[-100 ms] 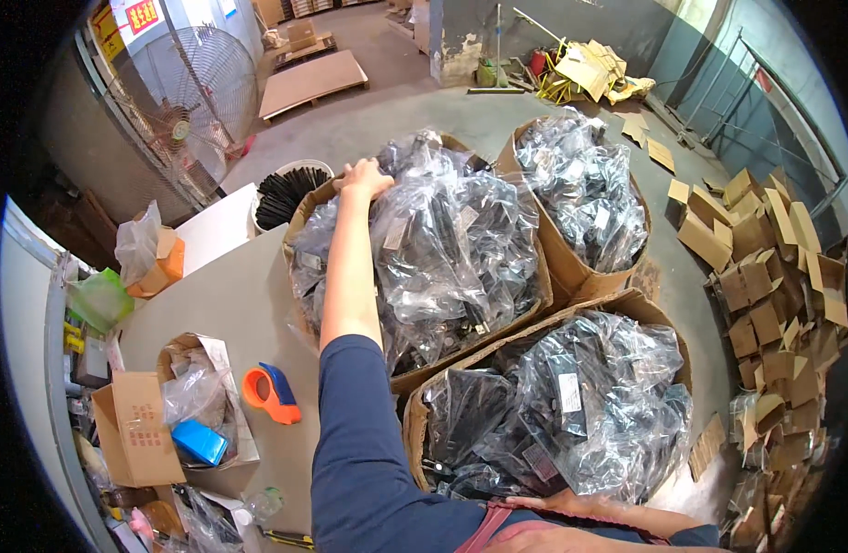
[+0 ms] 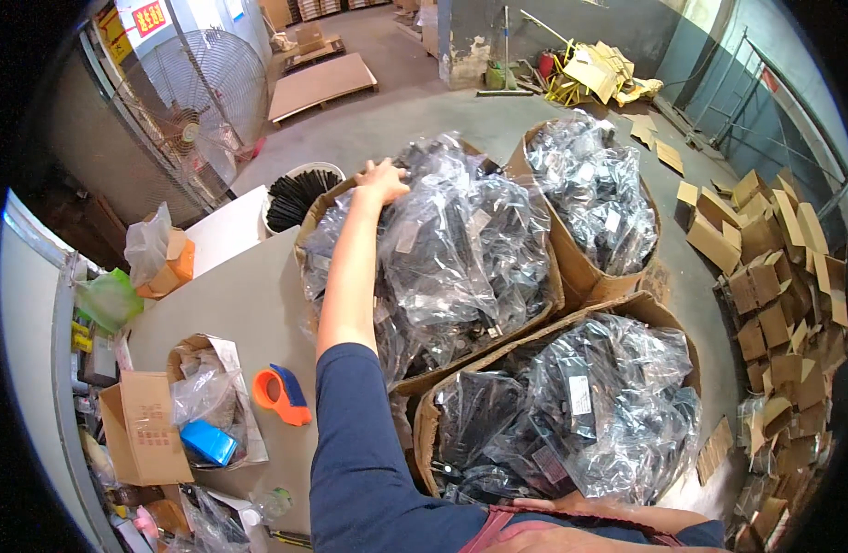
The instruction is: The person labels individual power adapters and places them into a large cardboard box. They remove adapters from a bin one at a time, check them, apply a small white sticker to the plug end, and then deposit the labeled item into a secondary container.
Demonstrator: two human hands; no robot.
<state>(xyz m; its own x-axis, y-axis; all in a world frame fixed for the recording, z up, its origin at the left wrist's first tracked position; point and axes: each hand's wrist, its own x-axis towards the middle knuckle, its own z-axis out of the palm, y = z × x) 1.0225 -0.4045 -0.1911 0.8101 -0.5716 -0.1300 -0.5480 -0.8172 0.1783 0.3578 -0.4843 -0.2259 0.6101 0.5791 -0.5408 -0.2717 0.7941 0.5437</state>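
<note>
My left arm stretches forward over a large open cardboard carton (image 2: pixel 306 244) heaped with clear plastic bags (image 2: pixel 438 244) of dark items. At the far left of the heap, my left hand (image 2: pixel 381 181) has its fingers bent over a clear plastic bag; their tips are partly hidden. Bare skin of my right arm shows at the bottom edge, in front of the near carton (image 2: pixel 426 442), but the fingers of my right hand cannot be made out. More bagged dark parts (image 2: pixel 580 405) fill that near carton.
A third carton (image 2: pixel 580 276) of bagged parts stands at the back right. On the grey table at left lie an orange tape dispenser (image 2: pixel 282 396) and a small box with a blue packet (image 2: pixel 208 443). Flattened and opened cartons (image 2: pixel 778 276) pile up at right. A large fan (image 2: pixel 189 120) stands far left.
The whole view has shifted slightly, so things sit a little further right. My left hand has moved slightly right over the bags.
</note>
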